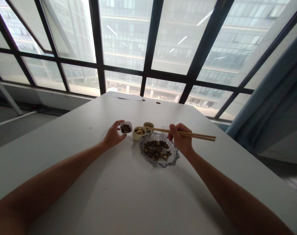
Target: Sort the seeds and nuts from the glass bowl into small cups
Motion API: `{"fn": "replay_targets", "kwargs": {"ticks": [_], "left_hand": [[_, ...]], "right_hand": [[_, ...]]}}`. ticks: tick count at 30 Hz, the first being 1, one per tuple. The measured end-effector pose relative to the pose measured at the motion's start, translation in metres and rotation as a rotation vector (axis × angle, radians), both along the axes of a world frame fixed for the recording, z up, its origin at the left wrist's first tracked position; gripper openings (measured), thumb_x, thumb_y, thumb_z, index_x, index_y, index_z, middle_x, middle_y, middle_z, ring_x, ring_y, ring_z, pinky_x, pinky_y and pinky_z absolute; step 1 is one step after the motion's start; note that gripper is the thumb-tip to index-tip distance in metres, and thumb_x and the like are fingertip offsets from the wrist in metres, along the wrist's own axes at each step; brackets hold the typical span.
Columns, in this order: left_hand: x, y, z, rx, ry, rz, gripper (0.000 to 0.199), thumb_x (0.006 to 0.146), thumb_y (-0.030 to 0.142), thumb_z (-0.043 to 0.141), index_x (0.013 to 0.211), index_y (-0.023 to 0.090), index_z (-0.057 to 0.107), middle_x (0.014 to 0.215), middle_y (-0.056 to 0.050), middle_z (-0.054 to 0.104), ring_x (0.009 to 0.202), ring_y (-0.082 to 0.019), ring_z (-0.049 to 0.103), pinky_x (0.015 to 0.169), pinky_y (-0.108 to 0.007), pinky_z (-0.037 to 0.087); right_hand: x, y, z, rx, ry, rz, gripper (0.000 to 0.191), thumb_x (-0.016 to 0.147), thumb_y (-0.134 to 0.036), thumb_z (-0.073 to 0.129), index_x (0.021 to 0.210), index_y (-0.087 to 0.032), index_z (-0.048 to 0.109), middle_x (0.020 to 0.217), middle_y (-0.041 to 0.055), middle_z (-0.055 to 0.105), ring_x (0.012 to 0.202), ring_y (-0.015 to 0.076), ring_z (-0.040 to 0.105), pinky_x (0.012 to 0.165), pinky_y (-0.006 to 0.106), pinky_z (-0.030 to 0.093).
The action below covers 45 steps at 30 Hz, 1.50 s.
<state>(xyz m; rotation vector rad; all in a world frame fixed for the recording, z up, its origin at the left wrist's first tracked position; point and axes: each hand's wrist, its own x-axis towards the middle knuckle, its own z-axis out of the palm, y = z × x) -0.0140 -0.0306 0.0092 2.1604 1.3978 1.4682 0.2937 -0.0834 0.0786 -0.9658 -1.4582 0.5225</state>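
Observation:
My left hand (114, 135) has its thumb and fingers around the near and far sides of a small white dish (131, 128) holding dark pieces. My right hand (182, 138) grips a pair of wooden chopsticks (199, 135), whose tips point left to the rear small cup (152, 124); whether they pinch anything is too small to tell. A second cup (136, 138), filled with pale nuts, stands between the white dish and the rear cup. In front of the cups lies a scalloped clear glass plate (160, 164) with dark seeds or nuts and a few pale ones.
Everything stands on a white table (119, 195). At its far edge lie white papers (125, 96) and two dark round spots. Black-framed windows (145, 65) rise beyond the table, and a blue curtain (270, 85) hangs at the right.

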Motion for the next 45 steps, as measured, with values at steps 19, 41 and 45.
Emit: {"fn": "replay_targets", "kwargs": {"ticks": [19,41,45], "left_hand": [[0.002,0.002,-0.005,0.028,0.000,-0.063,0.060,0.066,0.022,0.067,0.124,0.019,0.051,0.125,-0.012,0.062,0.110,-0.026,0.061,0.082,-0.039,0.057],[0.001,0.004,-0.007,0.081,0.060,-0.009,0.057,0.068,0.026,0.067,0.123,0.019,0.052,0.122,-0.011,0.064,0.105,-0.024,0.063,0.078,-0.037,0.058],[0.003,0.005,-0.006,0.084,0.065,0.004,0.057,0.069,0.026,0.066,0.123,0.018,0.052,0.122,-0.011,0.064,0.106,-0.025,0.063,0.079,-0.038,0.058]], "right_hand": [[-0.021,0.007,0.017,-0.055,-0.026,-0.041,0.061,0.088,-0.072,0.046,0.057,-0.020,0.058,0.040,0.0017,0.053,0.033,0.0104,0.044,0.034,0.024,0.036],[0.041,0.005,-0.006,-0.305,-0.302,0.164,0.058,0.078,-0.072,0.061,0.060,-0.017,0.063,0.046,0.0029,0.060,0.038,0.0119,0.052,0.038,0.023,0.040],[0.045,0.006,-0.002,-0.211,-0.253,0.090,0.055,0.080,-0.068,0.063,0.063,-0.017,0.064,0.049,0.0027,0.062,0.041,0.0112,0.054,0.041,0.022,0.041]]}}
